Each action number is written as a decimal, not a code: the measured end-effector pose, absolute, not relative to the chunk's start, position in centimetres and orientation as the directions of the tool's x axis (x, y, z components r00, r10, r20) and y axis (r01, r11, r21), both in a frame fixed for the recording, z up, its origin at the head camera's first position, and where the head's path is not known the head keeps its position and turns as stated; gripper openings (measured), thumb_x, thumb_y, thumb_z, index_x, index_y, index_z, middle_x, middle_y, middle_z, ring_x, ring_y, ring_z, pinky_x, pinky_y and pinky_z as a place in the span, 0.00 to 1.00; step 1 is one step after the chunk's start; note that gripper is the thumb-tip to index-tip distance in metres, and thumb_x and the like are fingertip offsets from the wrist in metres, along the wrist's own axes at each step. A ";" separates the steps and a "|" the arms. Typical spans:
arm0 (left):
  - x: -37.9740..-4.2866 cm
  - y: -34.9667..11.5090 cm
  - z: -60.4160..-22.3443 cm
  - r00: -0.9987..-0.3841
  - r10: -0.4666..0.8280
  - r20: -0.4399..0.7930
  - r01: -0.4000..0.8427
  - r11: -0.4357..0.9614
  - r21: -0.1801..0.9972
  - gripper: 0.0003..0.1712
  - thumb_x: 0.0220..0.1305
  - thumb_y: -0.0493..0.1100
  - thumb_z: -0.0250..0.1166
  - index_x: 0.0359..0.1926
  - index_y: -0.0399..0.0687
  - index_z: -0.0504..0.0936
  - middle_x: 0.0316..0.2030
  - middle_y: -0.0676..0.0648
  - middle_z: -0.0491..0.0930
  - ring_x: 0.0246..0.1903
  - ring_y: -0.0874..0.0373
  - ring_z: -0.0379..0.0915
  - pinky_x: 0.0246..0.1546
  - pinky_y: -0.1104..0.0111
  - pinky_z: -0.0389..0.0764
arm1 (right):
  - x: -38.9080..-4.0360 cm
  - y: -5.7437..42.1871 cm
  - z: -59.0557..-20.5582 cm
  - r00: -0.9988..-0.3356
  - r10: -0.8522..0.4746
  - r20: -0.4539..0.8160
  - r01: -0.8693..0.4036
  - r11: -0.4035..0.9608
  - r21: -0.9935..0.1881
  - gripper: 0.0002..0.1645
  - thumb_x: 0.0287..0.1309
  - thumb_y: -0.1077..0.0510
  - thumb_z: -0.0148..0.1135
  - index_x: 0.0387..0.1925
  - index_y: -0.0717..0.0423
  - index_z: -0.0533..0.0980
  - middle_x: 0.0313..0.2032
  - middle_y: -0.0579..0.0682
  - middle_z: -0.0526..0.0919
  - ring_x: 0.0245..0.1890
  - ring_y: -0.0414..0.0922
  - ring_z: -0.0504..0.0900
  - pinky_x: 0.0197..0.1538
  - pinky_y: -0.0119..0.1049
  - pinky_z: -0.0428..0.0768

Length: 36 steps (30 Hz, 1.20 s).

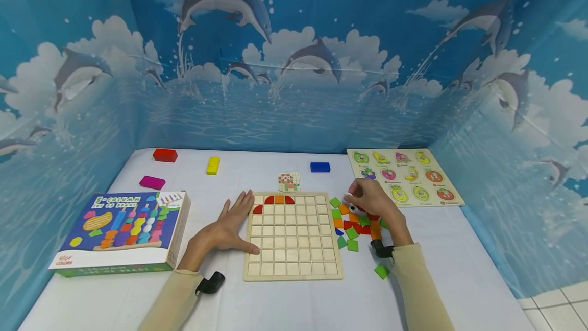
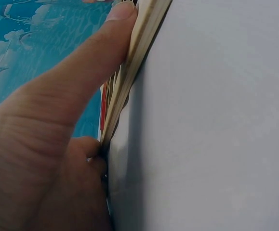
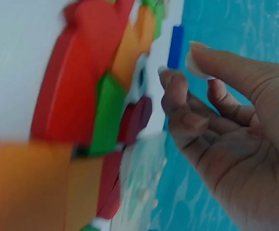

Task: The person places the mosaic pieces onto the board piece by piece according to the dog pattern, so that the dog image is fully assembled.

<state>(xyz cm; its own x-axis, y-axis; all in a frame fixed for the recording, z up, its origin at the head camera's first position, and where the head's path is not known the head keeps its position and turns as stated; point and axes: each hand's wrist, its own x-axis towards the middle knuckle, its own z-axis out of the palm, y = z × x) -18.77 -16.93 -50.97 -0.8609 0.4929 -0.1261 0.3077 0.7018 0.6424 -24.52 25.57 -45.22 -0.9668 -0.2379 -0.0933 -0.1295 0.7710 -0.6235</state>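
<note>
A wooden grid board (image 1: 292, 242) lies flat in the middle. In its top rows sit red rounded tiles (image 1: 269, 200) and an orange square tile (image 1: 279, 199). My left hand (image 1: 228, 226) rests along the board's left edge, fingers spread and thumb (image 2: 88, 72) on the rim. To the right of the board, my right hand (image 1: 373, 197) pinches a small white piece (image 3: 197, 67) between thumb and fingers. Just below that hand lies a pile of coloured tiles, with red tiles (image 3: 76, 72), orange tiles (image 3: 28, 187) and a green tile (image 3: 108, 113) close to the wrist.
A small picture card (image 1: 288, 182) lies behind the board. Left stands a bead-set box (image 1: 119, 231). A fruit board (image 1: 406, 176) lies at back right. Red (image 1: 165, 155), magenta (image 1: 152, 183), yellow (image 1: 213, 165) and blue blocks (image 1: 320, 167) lie toward the back. One green tile (image 1: 382, 271) lies apart.
</note>
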 end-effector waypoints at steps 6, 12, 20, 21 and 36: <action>-18.8 -17.0 -51.1 -0.860 0.495 -0.121 0.312 0.699 0.644 0.89 0.41 0.68 0.87 0.87 0.42 0.37 0.87 0.44 0.31 0.86 0.48 0.22 0.84 0.44 0.25 | -24.0 23.2 -45.1 -0.930 -0.366 0.029 -0.278 0.651 -0.706 0.12 0.66 0.63 0.75 0.35 0.58 0.76 0.27 0.50 0.79 0.27 0.44 0.77 0.32 0.32 0.78; -18.7 -16.8 -50.1 -0.852 0.501 -0.150 0.298 0.701 0.648 0.89 0.42 0.67 0.88 0.87 0.38 0.38 0.87 0.40 0.31 0.86 0.44 0.22 0.83 0.42 0.25 | -23.7 19.6 -46.4 -0.892 -0.450 0.054 -0.311 0.519 -0.796 0.12 0.59 0.64 0.81 0.32 0.58 0.81 0.25 0.49 0.81 0.24 0.42 0.76 0.30 0.31 0.77; -18.7 -16.7 -50.4 -0.859 0.487 -0.157 0.283 0.708 0.647 0.89 0.41 0.69 0.87 0.87 0.42 0.37 0.87 0.44 0.30 0.86 0.47 0.21 0.84 0.45 0.23 | -23.9 15.1 -46.6 -0.810 -0.584 0.053 -0.342 0.397 -0.852 0.02 0.64 0.68 0.76 0.37 0.64 0.88 0.34 0.54 0.90 0.31 0.51 0.88 0.37 0.33 0.86; -18.8 -16.7 -50.4 -0.857 0.491 -0.157 0.286 0.707 0.646 0.89 0.41 0.69 0.87 0.87 0.42 0.37 0.87 0.44 0.30 0.86 0.47 0.21 0.84 0.45 0.23 | -23.8 14.6 -46.5 -0.800 -0.596 0.069 -0.361 0.387 -0.849 0.02 0.65 0.68 0.75 0.38 0.65 0.88 0.35 0.54 0.91 0.32 0.52 0.88 0.37 0.33 0.86; -18.9 -16.9 -50.7 -0.859 0.487 -0.160 0.296 0.726 0.621 0.90 0.41 0.73 0.86 0.88 0.46 0.35 0.88 0.48 0.29 0.86 0.50 0.19 0.83 0.46 0.23 | -24.5 8.5 -46.3 -0.811 -0.583 0.051 -0.347 0.409 -0.844 0.02 0.65 0.68 0.74 0.38 0.65 0.90 0.33 0.55 0.92 0.27 0.50 0.90 0.31 0.35 0.88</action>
